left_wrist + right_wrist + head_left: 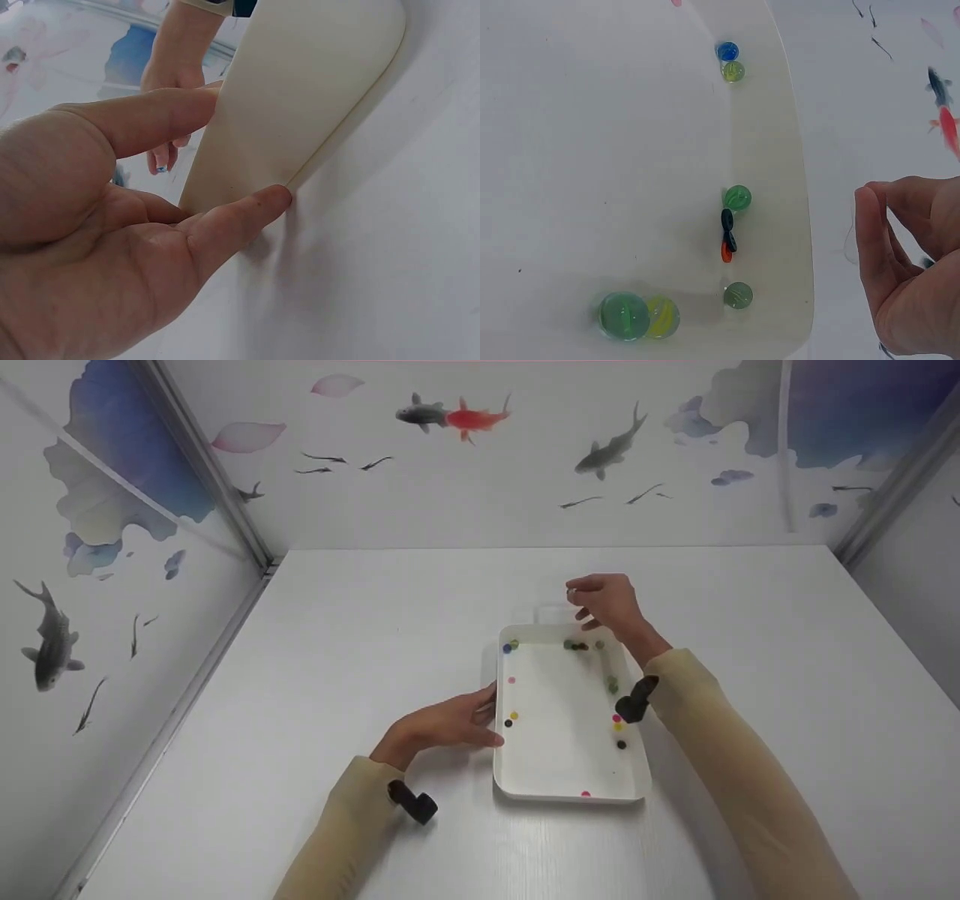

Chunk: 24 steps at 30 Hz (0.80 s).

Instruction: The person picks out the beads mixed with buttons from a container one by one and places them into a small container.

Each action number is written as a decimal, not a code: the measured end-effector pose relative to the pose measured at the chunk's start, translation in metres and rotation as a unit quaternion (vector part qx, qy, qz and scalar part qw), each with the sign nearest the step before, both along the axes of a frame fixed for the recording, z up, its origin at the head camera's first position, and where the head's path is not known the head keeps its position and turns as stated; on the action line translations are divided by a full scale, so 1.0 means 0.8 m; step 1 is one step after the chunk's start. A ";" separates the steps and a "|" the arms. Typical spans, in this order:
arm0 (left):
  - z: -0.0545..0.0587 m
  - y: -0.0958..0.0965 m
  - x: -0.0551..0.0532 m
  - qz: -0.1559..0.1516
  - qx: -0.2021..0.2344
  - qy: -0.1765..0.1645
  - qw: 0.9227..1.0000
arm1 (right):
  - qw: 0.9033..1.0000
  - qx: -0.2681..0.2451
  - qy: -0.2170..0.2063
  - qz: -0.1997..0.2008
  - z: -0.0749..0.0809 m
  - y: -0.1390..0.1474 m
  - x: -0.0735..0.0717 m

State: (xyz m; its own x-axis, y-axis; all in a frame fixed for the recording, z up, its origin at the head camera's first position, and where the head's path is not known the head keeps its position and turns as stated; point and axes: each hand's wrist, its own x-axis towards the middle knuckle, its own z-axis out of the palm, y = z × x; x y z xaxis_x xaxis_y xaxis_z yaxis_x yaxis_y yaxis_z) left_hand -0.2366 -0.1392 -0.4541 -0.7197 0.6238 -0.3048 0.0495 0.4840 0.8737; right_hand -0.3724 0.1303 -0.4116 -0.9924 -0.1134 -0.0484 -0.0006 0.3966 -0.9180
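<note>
Hands [446, 724] [609, 604] by tray's [559, 727] left and far edges, roomy table [352, 637]

Smooth white plastic on the tray [559, 720], by the look of it, more satin than shine! Glossy glass at its far-left corner, the blue marble [727, 51]; glassy too, the green marble [738, 198] along its far edge. Matt cloth sleeves [701, 716], and the counter [337, 645] smooth, faintly sheened.

Under soft light, a white table [360, 637] reaches a far wall [480, 502] bearing grey fish [600, 457], a red fish [474, 420] and pink petals [251, 437], with a left wall [112, 622] (patterned likewise) and a right wall [919, 521] beyond grey corner strips [215, 472].
</note>
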 end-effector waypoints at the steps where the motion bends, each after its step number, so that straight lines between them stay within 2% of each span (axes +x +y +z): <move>1: 0.000 0.000 0.000 0.001 -0.001 0.000 1.000 | 1.000 0.000 -0.001 -0.001 0.000 0.000 0.000; 17: -0.001 -0.001 0.000 -0.001 0.005 0.000 1.000 | 0.999 -0.030 -0.009 0.001 -0.009 0.001 0.002; 24: 0.001 0.001 0.001 0.016 -0.026 0.004 1.000 | 0.999 -0.039 -0.001 0.002 -0.010 -0.001 0.002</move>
